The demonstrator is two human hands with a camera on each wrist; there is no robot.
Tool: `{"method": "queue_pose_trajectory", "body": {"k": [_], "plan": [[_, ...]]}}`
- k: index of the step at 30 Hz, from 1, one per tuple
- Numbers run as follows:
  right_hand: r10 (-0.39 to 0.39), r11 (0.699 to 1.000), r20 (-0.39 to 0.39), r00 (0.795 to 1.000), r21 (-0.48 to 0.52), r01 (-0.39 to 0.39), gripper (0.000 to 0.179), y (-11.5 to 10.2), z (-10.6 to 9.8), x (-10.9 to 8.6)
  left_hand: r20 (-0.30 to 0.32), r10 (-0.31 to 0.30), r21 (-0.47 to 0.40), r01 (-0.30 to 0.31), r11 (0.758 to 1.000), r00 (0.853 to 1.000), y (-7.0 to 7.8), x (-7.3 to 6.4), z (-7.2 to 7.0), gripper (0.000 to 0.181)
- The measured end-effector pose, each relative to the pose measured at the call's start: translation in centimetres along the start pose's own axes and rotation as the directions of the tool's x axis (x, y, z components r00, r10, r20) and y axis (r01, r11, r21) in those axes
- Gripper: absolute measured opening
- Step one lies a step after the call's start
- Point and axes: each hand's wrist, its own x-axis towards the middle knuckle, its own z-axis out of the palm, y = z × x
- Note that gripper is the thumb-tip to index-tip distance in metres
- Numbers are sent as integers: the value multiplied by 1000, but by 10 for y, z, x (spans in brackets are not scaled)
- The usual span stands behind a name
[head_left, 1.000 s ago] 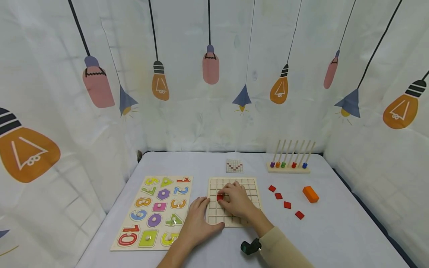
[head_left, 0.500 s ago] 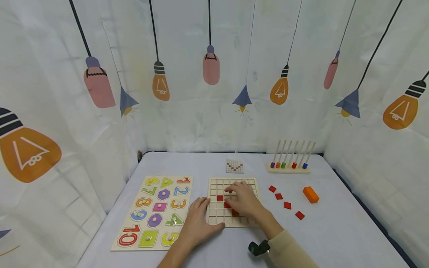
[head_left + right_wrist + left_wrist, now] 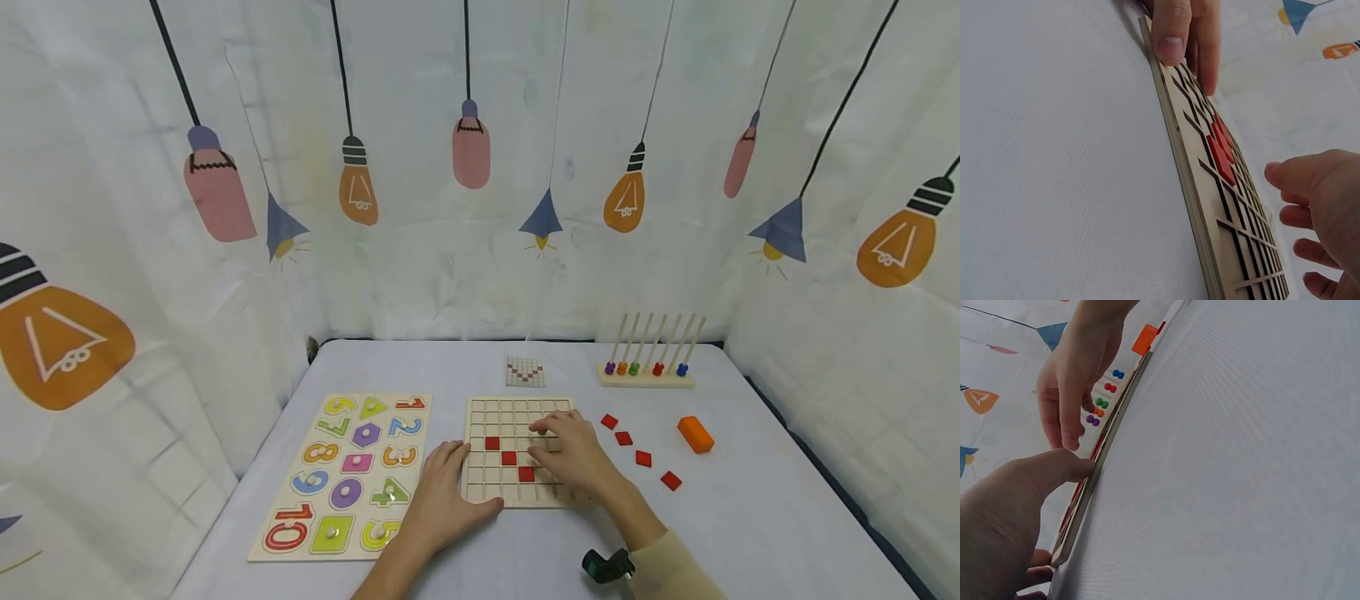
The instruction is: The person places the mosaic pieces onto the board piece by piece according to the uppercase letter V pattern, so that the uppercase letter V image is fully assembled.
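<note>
Two board [image 3: 483, 421] edges touch left hand [image 3: 452, 493]; right hand [image 3: 576, 452] above, apart.

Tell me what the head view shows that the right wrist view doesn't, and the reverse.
Only the head view shows the number-and-shape puzzle, the small pattern card, the peg counting stand, the orange block and four loose red tiles.

Only the right wrist view shows the layered plywood side of the grid board, and a gap between the right thumb and that board.

Both show the grid board, the red tiles set in it, the left hand, the right hand and the white tablecloth.
</note>
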Motion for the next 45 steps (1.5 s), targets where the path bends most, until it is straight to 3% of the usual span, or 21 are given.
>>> {"method": "queue_pose_trajectory", "body": {"k": [12, 24, 35, 45], "plan": [[91, 995, -36, 995, -42, -92, 36, 14, -9, -14, 10, -14, -8, 14, 1000, 1000, -3, 2, 2, 109], [102, 994, -45, 994, -34, -103, 34, 33, -35, -37, 28, -28, -10, 28, 1000, 999, -1, 2, 1, 110], [85, 991, -90, 992, -91, -94, 32, 56, -60, -62, 33, -43, -11, 44, 999, 999, -3, 1, 2, 111], [149, 979, -97, 984, -122, -161, 31, 80, -77, -79, 38, -42, -14, 42, 999, 998, -2, 0, 2, 113]]}}
